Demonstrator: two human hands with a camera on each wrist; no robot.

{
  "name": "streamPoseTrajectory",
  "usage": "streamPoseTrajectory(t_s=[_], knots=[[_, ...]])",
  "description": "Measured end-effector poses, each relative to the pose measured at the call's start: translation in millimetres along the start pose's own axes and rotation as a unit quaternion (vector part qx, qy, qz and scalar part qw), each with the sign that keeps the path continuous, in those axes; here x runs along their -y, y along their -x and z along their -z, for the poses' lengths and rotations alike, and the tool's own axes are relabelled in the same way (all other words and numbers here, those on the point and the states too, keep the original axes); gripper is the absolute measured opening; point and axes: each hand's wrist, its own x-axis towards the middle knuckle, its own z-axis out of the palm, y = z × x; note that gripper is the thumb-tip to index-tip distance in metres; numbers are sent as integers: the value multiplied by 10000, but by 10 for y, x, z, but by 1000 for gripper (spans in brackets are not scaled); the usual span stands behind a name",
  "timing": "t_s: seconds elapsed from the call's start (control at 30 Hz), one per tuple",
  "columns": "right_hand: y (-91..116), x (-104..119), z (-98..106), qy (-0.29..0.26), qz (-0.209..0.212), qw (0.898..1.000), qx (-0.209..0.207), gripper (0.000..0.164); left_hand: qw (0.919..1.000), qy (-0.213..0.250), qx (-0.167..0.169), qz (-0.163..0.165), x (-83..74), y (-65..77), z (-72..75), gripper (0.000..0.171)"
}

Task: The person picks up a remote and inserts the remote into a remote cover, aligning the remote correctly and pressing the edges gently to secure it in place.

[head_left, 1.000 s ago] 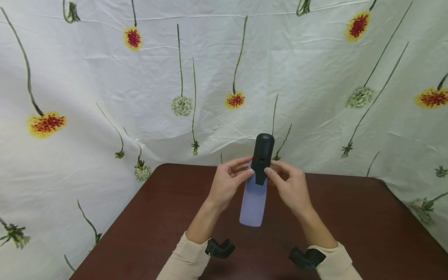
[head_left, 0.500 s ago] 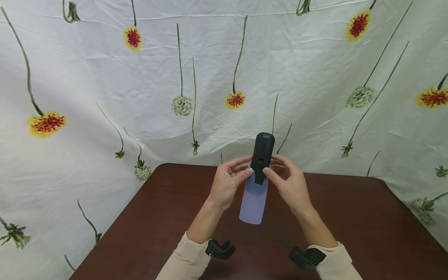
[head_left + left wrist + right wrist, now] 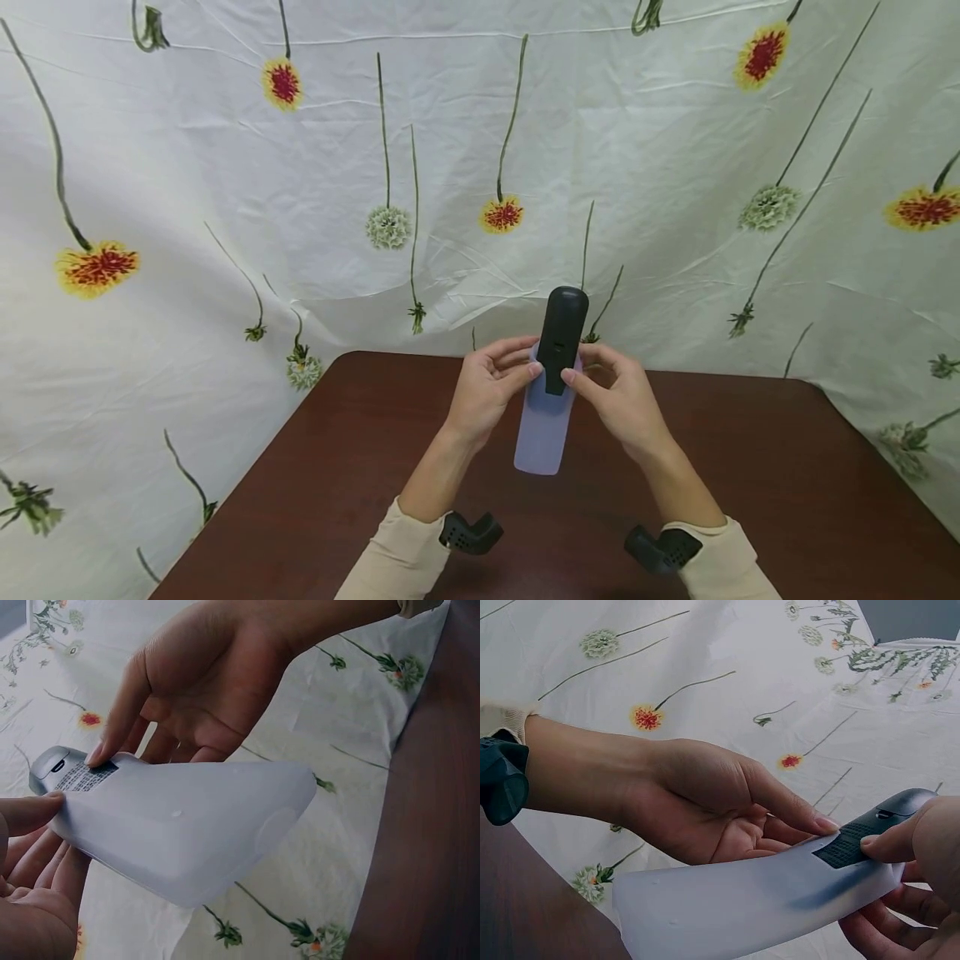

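Observation:
A black remote control [image 3: 566, 317], its back towards me, stands partly in a translucent pale-lilac silicone sleeve [image 3: 543, 437]. Its rounded end sticks out above the sleeve's mouth. My left hand [image 3: 480, 387] pinches the sleeve's left edge, thumb in front and fingers behind. On the other side my right hand [image 3: 618, 396] pinches the right edge, its thumb at the lower part of the remote's bare back. A printed label on the remote [image 3: 847, 838] shows between both thumbs in the right wrist view. The sleeve's closed end [image 3: 270, 817] looks wide and flat in the left wrist view.
A dark reddish-brown table [image 3: 360, 475] lies below the hands. Behind it and at both sides hangs a white cloth [image 3: 450, 100] printed with flowers. Each wrist wears a black camera mount, the left mount [image 3: 471, 533] and the right mount [image 3: 663, 550].
The sleeve's lower end has risen slightly in the head view. My right thumb has shifted a little left and down. My left hand stays nearly where it was.

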Motion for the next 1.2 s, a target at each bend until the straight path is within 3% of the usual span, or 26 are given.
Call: streamPoseTrajectory(t_s=[0.37,0.6,0.73,1.0,1.1,1.2], knots=[[-10,-11,-24,-240,-31,9997,74,32,10000,-83,-34,-27,25,0,-6,35],[-2,-2,2,73,11,9999,106,48,9995,-264,-3,-167,6,2,-11,35],[-1,-5,12,233,150,9995,127,46,9980,-566,4,-285,3,5,-9,35],[-17,-58,24,814,952,9921,63,36,9941,-967,91,-492,0,4,16,33],[-17,-70,38,1302,1470,9805,91,37,9909,-1169,236,-628,-4,6,46,33],[-19,-83,64,1802,2017,9626,128,43,9855,-1442,399,-803,-7,5,84,32]])
